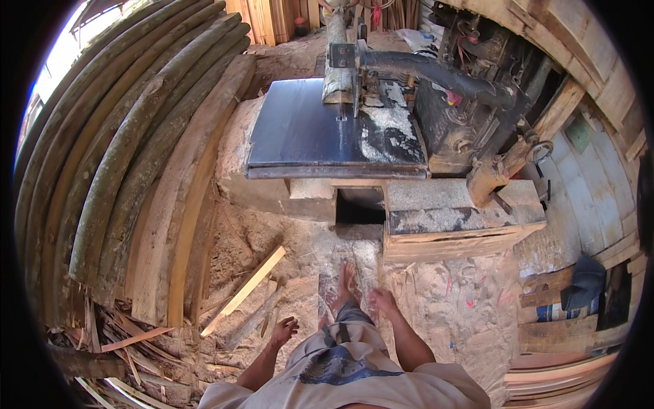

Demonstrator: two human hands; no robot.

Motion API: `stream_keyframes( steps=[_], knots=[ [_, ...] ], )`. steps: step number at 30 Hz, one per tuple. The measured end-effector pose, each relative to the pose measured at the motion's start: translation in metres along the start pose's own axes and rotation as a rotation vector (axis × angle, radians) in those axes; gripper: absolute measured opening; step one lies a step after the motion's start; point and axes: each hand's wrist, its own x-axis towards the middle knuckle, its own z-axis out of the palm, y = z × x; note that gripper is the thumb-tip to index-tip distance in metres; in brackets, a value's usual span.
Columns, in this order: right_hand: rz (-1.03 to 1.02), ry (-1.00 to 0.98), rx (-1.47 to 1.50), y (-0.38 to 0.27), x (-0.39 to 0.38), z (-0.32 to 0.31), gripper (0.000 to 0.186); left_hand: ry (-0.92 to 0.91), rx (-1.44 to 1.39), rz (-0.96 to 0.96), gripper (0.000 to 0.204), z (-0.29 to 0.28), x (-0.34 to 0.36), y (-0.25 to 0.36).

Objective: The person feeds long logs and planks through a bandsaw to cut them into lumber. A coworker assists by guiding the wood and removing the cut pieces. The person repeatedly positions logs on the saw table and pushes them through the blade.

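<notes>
My left hand (pixel 285 330) hangs low, empty, with loosely bent, parted fingers. My right hand (pixel 382 301) hangs empty beside my leg, its fingers loosely curled and slightly apart. My bare foot (pixel 346 279) stands on a dusty plank. Ahead is a saw machine's dark metal table (pixel 296 129), with a log (pixel 335 88) lying lengthwise along a blade guide (pixel 355 88). A heavy black arm (pixel 443 78) reaches over it. At the far end of the log, another person's hands (pixel 340 5) are partly visible at the frame's edge.
Long bark-covered logs (pixel 109 177) and a rough slab (pixel 180 232) line my left. A pale offcut (pixel 245 290) and wood scraps (pixel 129 347) lie in sawdust. A concrete-topped base (pixel 463 232) juts out before me on the right. Stacked boards (pixel 558 375) and dark cloth (pixel 584 279) are at right.
</notes>
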Motion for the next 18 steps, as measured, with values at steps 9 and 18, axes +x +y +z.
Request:
stream_keyframes(
  steps=[9,18],
  knots=[
    [-1.218,0.438,-0.087,-0.462,0.037,-0.048,0.026,-0.058,-0.175,-0.008,0.069,-0.023,0.156,0.105],
    [-1.615,1.315,-1.026,-0.655,0.046,-0.05,0.031,-0.048,-0.014,0.4,0.073,0.026,0.21,0.378]
  ],
)
